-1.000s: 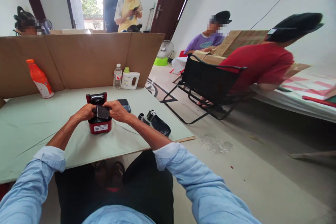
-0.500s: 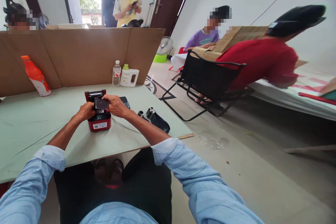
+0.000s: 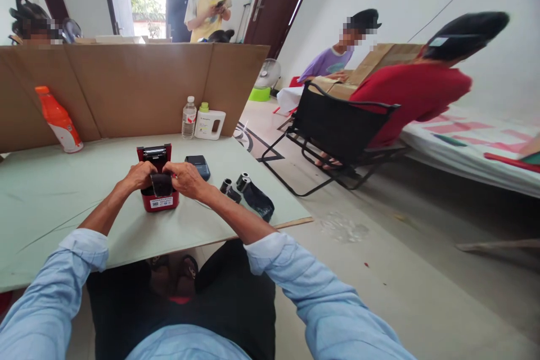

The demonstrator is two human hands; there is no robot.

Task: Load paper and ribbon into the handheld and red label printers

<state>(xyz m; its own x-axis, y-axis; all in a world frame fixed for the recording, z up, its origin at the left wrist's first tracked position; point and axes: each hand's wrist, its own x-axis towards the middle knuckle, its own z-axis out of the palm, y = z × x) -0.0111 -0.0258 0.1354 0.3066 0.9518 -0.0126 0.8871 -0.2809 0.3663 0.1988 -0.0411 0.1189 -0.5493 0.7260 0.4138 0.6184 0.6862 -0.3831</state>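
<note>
A small red printer [image 3: 161,201] with its lid up stands on the pale green table [image 3: 63,191]. My left hand [image 3: 137,176] and my right hand [image 3: 184,178] are closed on either side of a dark paper roll [image 3: 161,183], holding it at the printer's open top. Both thumbs press on the roll. A white barcode label shows on the printer's front. To the right of my right hand lie a small dark device [image 3: 198,166], two black-and-silver rolls [image 3: 236,184] and a dark pouch [image 3: 258,202].
A cardboard screen [image 3: 139,87] lines the table's far edge, with an orange bottle [image 3: 59,119], a water bottle [image 3: 189,118] and a white jug [image 3: 209,125] in front. A black folding chair [image 3: 337,135] and several other people are to the right and behind.
The dark roll has come down from above the printer's top into its opening, and my hands have lowered with it. The camera view shifted slightly.
</note>
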